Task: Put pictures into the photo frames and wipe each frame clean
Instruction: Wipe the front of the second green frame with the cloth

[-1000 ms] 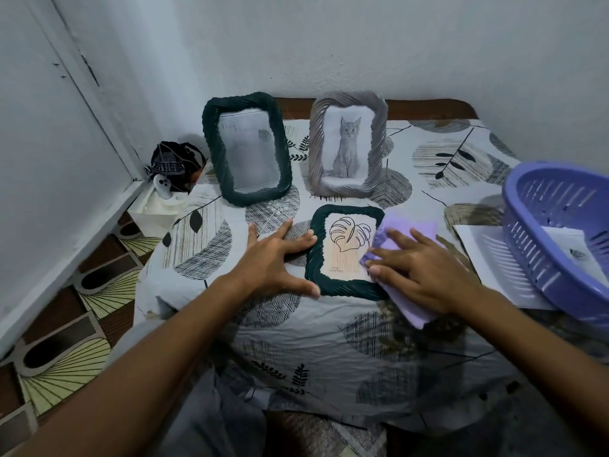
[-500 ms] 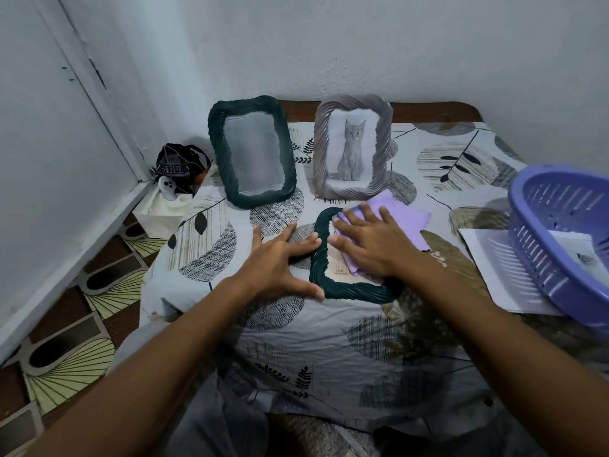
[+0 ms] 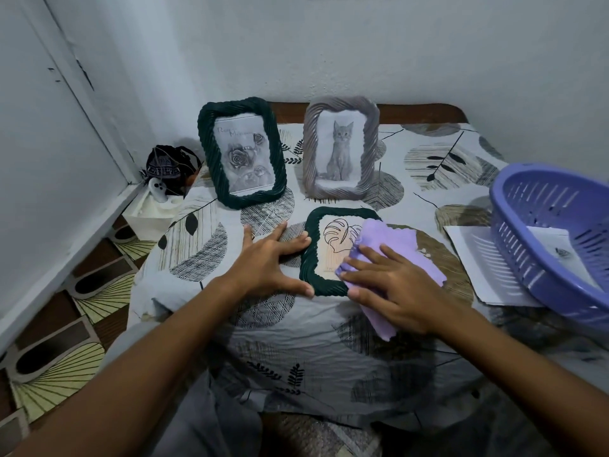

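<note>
Head view: a green frame [image 3: 339, 250] with a leaf print lies flat on the cloth-covered worktop [image 3: 329, 341], its long axis running away from the person. The left hand [image 3: 270, 258], fingers spread, braces its left edge; the right hand [image 3: 395, 285], fingers straight, presses a purple cloth [image 3: 392, 245] on the frame's right half and is the nearer to the glass. Half a second earlier the cloth covered the frame's middle; it now sits further right, baring the leaf.

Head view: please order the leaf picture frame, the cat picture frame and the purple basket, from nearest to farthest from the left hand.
From the left hand:
1. Leaf picture frame, touching its fingertips, lying flat.
2. Cat picture frame, standing behind.
3. Purple basket, far right edge.
</note>
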{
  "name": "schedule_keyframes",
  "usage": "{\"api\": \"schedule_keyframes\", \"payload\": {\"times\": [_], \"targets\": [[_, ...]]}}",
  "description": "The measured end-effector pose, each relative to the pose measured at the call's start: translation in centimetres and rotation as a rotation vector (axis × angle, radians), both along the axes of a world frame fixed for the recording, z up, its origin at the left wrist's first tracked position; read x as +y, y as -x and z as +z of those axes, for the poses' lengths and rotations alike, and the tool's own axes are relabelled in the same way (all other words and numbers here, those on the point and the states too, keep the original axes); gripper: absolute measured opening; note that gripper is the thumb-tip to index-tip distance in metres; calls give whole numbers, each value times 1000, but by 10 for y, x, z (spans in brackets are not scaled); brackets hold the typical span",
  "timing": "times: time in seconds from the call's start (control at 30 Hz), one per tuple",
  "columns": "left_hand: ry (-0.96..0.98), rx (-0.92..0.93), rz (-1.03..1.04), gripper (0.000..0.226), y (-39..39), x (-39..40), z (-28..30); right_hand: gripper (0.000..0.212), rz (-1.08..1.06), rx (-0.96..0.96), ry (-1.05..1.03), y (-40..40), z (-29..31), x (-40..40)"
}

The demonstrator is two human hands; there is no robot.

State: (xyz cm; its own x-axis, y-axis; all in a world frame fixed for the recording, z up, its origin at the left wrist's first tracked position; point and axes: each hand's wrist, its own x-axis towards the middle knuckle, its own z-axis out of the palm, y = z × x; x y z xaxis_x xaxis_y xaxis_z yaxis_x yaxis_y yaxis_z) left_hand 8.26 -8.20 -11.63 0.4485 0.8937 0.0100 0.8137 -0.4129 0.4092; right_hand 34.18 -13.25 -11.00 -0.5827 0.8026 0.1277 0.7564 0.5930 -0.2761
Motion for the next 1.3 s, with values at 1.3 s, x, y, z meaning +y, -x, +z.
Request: {"api": "schedule_keyframes", "payload": {"times": [1.3], "targets": [[5,-19,2,116,-2,-3,4,71,-305,-96,49,-9,-5,51]]}}
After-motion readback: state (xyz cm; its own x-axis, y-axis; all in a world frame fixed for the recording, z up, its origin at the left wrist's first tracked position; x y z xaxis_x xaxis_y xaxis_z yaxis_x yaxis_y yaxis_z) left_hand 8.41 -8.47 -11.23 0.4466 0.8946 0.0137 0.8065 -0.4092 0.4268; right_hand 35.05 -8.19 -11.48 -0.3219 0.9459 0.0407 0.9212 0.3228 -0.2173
